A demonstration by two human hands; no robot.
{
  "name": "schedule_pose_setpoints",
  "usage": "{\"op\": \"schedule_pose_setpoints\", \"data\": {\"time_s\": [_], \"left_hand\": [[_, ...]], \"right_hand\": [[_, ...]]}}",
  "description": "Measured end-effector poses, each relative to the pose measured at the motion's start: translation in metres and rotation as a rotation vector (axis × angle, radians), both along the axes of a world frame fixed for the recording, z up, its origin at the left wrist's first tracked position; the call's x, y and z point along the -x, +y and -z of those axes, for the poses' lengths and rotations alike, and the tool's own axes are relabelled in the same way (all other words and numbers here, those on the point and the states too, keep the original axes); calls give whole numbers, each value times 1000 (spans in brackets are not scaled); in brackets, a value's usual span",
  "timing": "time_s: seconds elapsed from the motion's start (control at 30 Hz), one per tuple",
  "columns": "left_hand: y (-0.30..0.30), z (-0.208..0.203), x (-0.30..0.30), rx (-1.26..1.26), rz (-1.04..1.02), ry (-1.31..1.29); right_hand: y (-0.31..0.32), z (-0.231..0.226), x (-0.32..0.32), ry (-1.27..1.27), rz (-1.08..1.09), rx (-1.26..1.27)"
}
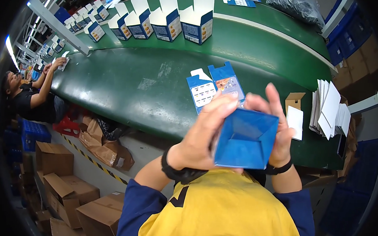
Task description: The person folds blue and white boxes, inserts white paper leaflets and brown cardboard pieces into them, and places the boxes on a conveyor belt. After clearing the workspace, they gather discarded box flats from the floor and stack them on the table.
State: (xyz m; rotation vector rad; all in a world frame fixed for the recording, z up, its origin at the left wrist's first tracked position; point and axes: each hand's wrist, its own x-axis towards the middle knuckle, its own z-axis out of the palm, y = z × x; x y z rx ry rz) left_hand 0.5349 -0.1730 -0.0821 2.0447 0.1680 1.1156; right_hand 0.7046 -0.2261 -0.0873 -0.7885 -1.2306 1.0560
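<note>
Both my hands hold a small blue carton [245,138] close in front of my chest, its plain blue bottom facing me. My left hand [204,132] grips the carton's left side, thumb along the upper edge. My right hand [275,126] clasps its right side, with fingers raised above the top edge. A flat blue and white carton blank [215,87] lies on the green conveyor belt [144,82] just beyond my hands.
Several upright open blue-and-white cartons [167,21] stand in a row on the belt's far side. A stack of white sheets [329,108] and a brown card piece [294,100] lie at my right. Another person [33,92] works at far left. Brown cardboard boxes [68,188] crowd the floor.
</note>
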Motion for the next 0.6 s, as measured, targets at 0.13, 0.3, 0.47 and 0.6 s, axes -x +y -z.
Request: {"op": "schedule_pose_setpoints", "data": {"time_s": [0.13, 0.3, 0.47, 0.6], "left_hand": [[-4, 23, -29, -183, -330, -115], [1, 21, -23, -27, -257, 27], [9, 14, -16, -104, -135, 41], [43, 20, -2, -567, -122, -3]], "right_hand": [[-4, -6, 20, 280, 172, 61], [2, 4, 12, 103, 170, -21], [10, -2, -22, 222, 98, 164], [26, -8, -54, 127, -207, 273]]}}
